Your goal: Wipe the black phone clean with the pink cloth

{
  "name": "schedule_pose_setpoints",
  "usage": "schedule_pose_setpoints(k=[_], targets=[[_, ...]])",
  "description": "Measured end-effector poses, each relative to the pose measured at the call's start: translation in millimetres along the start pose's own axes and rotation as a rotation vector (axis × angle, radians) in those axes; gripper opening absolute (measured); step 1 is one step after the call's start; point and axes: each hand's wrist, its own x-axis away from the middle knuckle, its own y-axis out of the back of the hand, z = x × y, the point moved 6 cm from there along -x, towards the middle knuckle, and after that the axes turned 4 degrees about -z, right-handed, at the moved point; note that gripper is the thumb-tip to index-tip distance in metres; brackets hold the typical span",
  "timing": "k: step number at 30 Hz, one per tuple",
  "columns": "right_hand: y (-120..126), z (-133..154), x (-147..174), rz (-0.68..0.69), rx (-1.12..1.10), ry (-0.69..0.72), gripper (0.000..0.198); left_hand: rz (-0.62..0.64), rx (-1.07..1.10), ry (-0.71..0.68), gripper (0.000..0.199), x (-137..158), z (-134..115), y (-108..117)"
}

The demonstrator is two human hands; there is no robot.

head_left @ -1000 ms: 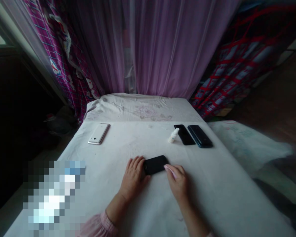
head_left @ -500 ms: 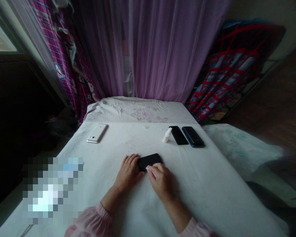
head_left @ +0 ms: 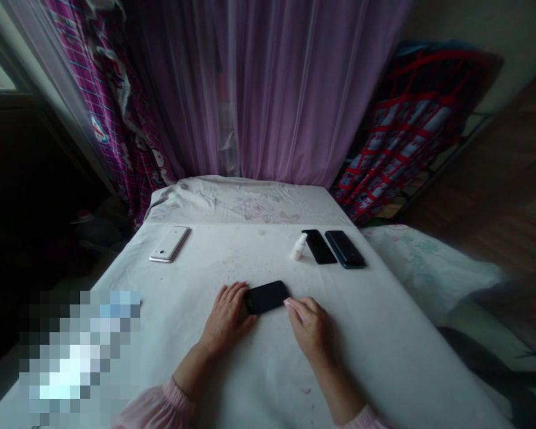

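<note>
A black phone lies on the white-covered table, its dark screen facing up. My left hand holds its left end, fingers on the far edge and thumb on the near edge. My right hand is closed around a small pink cloth, of which only a bit shows at the fingertips. That cloth is at the phone's lower right corner; whether it touches the phone I cannot tell.
Beyond my right hand stand a small white spray bottle, a flat black phone and a thicker dark phone. A white phone lies back left. Purple curtains hang behind the table. A pixelated patch covers the left.
My right hand has moved right with the pink cloth, from over the phone's screen to its right corner. The left hand stays on the phone. The whole view has shifted slightly.
</note>
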Motion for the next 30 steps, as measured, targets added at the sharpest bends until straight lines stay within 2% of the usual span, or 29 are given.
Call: schedule_pose_setpoints(k=[6,11,17,22,25,30], targets=[[-1.4,6.7,1.3,-0.004,-0.015,0.01,0.026,0.055,-0.024,0.057,0.076,-13.8,-10.4,-11.1],[-4.5,1.8,-5.0,0.053,-0.06,-0.049,0.025,0.068,0.018,0.085,0.06,-25.7,-14.8,-13.4],[-20.7,-3.2,-33.3,0.152,0.003,-0.115,0.021,0.08,0.049,0.098,0.057,-26.5,-14.3,-8.0],[-34.5,-5.3,-53.1,0.161,0.032,-0.125,0.02,0.087,0.039,0.11,0.057,-27.3,-15.7,-7.0],[-34.0,-3.7,-52.2,0.155,0.029,-0.11,0.02,0.072,0.032,0.126,0.059,-26.5,-15.8,-6.9],[-17.9,-1.3,-31.6,0.14,0.008,-0.07,0.022,0.042,0.033,0.113,0.057,-25.2,-17.5,-5.5]])
